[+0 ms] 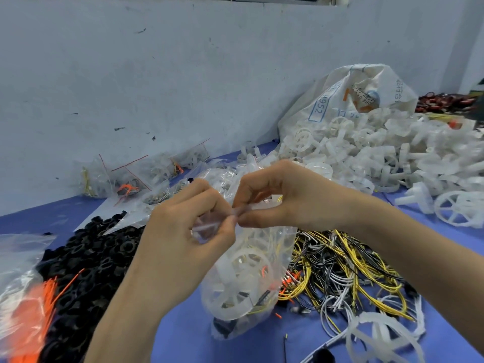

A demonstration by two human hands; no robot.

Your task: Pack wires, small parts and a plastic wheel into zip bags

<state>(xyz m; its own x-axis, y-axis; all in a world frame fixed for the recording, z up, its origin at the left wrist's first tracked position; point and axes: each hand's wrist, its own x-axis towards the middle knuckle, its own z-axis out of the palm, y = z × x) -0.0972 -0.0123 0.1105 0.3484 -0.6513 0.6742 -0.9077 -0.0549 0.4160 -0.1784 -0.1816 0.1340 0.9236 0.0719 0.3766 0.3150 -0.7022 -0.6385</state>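
A clear zip bag [272, 247] hangs in front of me, above the blue table [183, 336]. Inside it lie a white plastic wheel [235, 281], yellow wires and small black and orange parts. My left hand [180, 231] and my right hand [282, 197] meet at the bag's top edge. Each pinches the zip strip between thumb and fingertips. A tangle of yellow, black and white wires [348, 268] lies under my right forearm. Black ring parts [86, 258] are heaped at the left.
A large heap of white wheels [392, 158] spills from a woven sack [366, 93] at the back right. Filled zip bags [136, 174] lie by the wall. Orange ties in a bag [28, 310] sit at the left edge. A loose wheel [382, 336] lies at the lower right.
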